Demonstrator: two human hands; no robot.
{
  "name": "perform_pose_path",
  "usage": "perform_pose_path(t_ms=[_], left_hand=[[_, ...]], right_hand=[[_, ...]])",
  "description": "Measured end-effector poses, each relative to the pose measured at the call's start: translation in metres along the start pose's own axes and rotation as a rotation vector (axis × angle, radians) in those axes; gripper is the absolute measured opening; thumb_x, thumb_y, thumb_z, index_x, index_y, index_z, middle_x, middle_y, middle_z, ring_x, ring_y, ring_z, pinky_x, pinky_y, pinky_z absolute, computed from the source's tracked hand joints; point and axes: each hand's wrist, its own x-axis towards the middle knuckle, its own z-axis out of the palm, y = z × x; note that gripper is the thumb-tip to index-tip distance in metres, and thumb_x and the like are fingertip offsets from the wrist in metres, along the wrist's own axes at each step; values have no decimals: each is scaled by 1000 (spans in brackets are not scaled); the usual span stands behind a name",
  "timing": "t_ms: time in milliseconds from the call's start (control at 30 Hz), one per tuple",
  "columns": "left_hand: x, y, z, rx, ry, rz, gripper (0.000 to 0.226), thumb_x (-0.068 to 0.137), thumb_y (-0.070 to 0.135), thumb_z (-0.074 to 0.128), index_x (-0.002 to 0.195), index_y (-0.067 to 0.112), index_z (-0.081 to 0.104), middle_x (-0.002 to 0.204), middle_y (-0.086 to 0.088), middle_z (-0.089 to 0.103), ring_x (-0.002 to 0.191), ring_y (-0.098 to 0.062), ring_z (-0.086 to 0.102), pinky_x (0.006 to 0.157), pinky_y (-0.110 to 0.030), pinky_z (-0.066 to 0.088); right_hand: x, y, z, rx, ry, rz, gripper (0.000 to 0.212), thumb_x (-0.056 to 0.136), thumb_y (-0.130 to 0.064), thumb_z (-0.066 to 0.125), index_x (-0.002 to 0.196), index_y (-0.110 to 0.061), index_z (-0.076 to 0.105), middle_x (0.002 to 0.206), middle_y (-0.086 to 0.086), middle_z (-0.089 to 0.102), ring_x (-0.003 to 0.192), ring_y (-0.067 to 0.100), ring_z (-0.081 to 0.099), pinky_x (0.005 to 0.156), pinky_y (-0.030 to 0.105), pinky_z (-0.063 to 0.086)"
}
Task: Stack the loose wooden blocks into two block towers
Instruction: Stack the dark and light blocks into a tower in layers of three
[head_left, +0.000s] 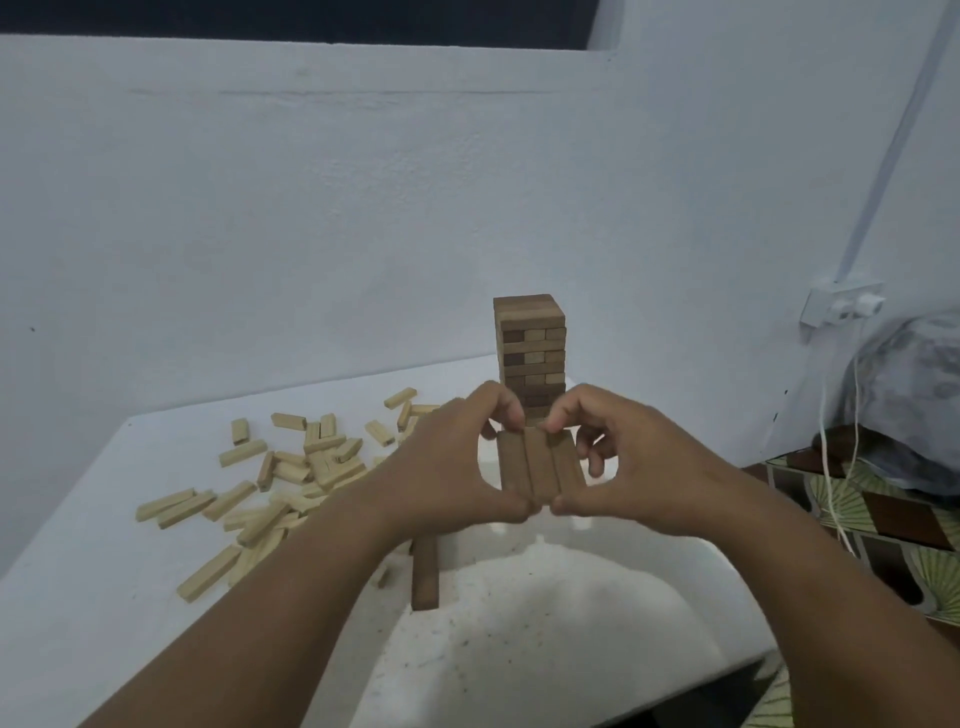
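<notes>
Above the white surface (104, 597), left hand (441, 467) and right hand (639, 462) pinch three dark blocks (540, 470) with their fingers, just before the dark tower (530, 353). Uneven squeezing could spill them or bump it. Pale blocks (280, 483) lie left.

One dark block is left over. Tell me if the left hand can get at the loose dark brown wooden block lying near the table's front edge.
Probably not yet: the left hand and right hand together pinch three dark brown wooden blocks. The loose dark brown wooden block lies uncovered just below the left wrist, so once freed, it looks reachable.
</notes>
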Motion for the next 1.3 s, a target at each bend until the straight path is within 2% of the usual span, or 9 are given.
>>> perform_pose_path(t_ms=[67, 233, 400, 533, 633, 700, 900, 1033, 1300], left_hand=[[9, 8, -12, 0, 29, 22, 61, 59, 36, 86, 105, 36, 47, 108, 21, 55, 107, -6, 51, 84, -32, 48], [36, 24, -45, 10, 72, 65, 61, 61, 43, 85, 106, 39, 44, 111, 23, 54, 110, -8, 50, 87, -33, 44], [73, 24, -73, 20, 100, 70, 59, 64, 42, 84, 107, 41, 44, 111, 25, 56, 110, -5, 53, 95, -43, 46], [107, 17, -84, -17, 116, 32, 66, 67, 47, 84, 118, 42, 43, 116, 22, 58, 111, -1, 53, 92, -35, 47], [127, 11, -85, -76, 110, 10, 69, 69, 43, 85, 123, 43, 42, 118, 22, 58, 112, 3, 51, 78, -24, 47], [135, 7, -84, -121, 100, -4, 70, 70, 41, 85, 124, 43, 41, 116, 22, 58, 111, 5, 50, 71, -22, 46], [148, -9, -79, -179, 57, -50, 70, 72, 35, 84, 127, 41, 41, 114, 19, 61, 110, 2, 53, 71, -22, 48], [150, -15, -76, -210, 15, -80, 70, 73, 34, 84, 127, 41, 41, 113, 17, 62, 112, 0, 53, 74, -22, 49], [151, -21, -71, -206, -12, -109, 73, 74, 34, 84, 130, 41, 39, 116, 17, 60, 113, -1, 51, 69, -16, 45]], right_hand=[[8, -7, -13, -7, 27, -45, 56, 60, -28, 88, 104, -34, 54, 94, -7, 61, 73, 21, 53, 71, 43, 54], [37, -28, -49, -8, 46, -120, 54, 62, -25, 89, 104, -31, 56, 94, -11, 59, 74, 27, 54, 70, 45, 54], [78, -40, -76, -75, 19, -127, 53, 63, -27, 89, 104, -33, 55, 102, -21, 59, 77, 16, 59, 68, 38, 56], [113, -37, -94, -106, 17, -106, 51, 64, -30, 88, 102, -36, 55, 105, -18, 63, 83, 17, 61, 73, 41, 57], [134, -31, -104, -83, -26, -93, 49, 65, -27, 88, 100, -36, 55, 106, -15, 66, 87, 22, 60, 75, 44, 56], [144, -27, -107, -94, -53, -77, 50, 64, -28, 87, 101, -37, 54, 106, -14, 67, 86, 18, 58, 74, 40, 54], [160, -16, -105, -123, -103, -35, 55, 64, -30, 88, 104, -40, 51, 106, -16, 67, 89, 16, 57, 72, 35, 54], [163, -11, -101, -136, -135, -9, 58, 62, -32, 88, 105, -42, 50, 107, -19, 66, 90, 13, 58, 67, 26, 53], [166, -7, -98, -193, -165, 19, 63, 61, -36, 88, 109, -45, 49, 109, -20, 64, 97, 12, 58, 83, 36, 53]])
